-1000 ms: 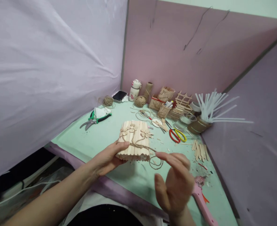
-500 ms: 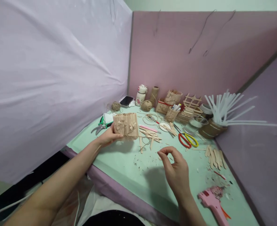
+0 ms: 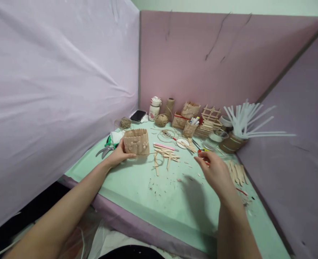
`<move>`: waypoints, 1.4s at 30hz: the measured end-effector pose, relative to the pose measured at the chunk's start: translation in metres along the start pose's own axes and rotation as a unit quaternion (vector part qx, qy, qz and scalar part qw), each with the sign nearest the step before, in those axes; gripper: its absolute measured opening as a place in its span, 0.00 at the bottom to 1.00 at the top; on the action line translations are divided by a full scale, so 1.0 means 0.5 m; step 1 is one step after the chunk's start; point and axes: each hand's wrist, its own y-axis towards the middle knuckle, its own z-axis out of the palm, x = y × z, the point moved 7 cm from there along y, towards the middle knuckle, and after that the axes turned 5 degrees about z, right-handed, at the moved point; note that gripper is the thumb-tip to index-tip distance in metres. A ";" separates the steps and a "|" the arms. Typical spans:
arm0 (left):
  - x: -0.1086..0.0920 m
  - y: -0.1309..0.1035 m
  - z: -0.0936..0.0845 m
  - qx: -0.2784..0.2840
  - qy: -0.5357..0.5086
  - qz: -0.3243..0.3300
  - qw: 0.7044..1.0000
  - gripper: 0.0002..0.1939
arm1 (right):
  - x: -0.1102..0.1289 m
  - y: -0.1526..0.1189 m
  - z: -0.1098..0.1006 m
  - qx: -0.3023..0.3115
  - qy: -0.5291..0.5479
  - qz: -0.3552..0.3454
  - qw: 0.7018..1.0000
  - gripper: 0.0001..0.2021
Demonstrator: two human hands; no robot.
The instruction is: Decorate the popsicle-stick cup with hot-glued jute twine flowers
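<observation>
My left hand (image 3: 120, 154) is closed around the lower left corner of a small box made of wooden craft sticks (image 3: 136, 142), with flower shapes on its front. Its open top now shows. A thin strand of twine (image 3: 160, 155) trails from the box's lower right onto the table. My right hand (image 3: 215, 171) hovers above the scissors (image 3: 199, 151), covering most of their red and yellow handles. Thumb and forefinger curve towards each other with a small gap; I see nothing held.
Loose craft sticks (image 3: 166, 153) and a pink pen-like tool (image 3: 164, 146) lie mid-table. Pruning shears (image 3: 105, 150) are left of the box. Behind stand a bottle (image 3: 155, 108), twine balls (image 3: 161, 120), stick boxes (image 3: 180, 120), a glass bowl (image 3: 215, 138) and a pot of white glue sticks (image 3: 233, 141).
My right hand has moved right and forward, from above the bare table to the scissors, its pinch loosening. The box has tilted upright in my left hand. The view has shifted to the right.
</observation>
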 end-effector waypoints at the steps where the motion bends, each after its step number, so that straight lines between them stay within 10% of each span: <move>1: 0.004 0.000 -0.003 -0.016 -0.008 -0.003 1.000 0.51 | -0.031 0.020 -0.011 0.007 -0.062 0.026 0.998 0.13; 7: -0.007 -0.004 0.004 -0.090 -0.127 -0.052 0.986 0.40 | -0.176 0.135 0.039 0.176 -0.291 0.146 0.929 0.10; 19: -0.025 -0.038 0.018 -0.122 -0.233 -0.065 0.963 0.37 | -0.243 0.185 0.159 0.292 -0.314 0.184 0.885 0.08; 32: -0.017 -0.041 0.008 -0.120 -0.271 -0.060 0.953 0.43 | -0.196 0.073 0.057 0.246 -0.318 0.172 0.899 0.14; 37: -0.019 -0.043 0.013 -0.111 -0.279 -0.054 0.952 0.44 | -0.148 -0.054 0.023 0.154 -0.032 0.177 0.971 0.07; 42: -0.031 -0.062 0.025 -0.117 -0.286 -0.062 0.949 0.45 | -0.046 -0.196 0.080 0.208 0.334 0.217 0.894 0.23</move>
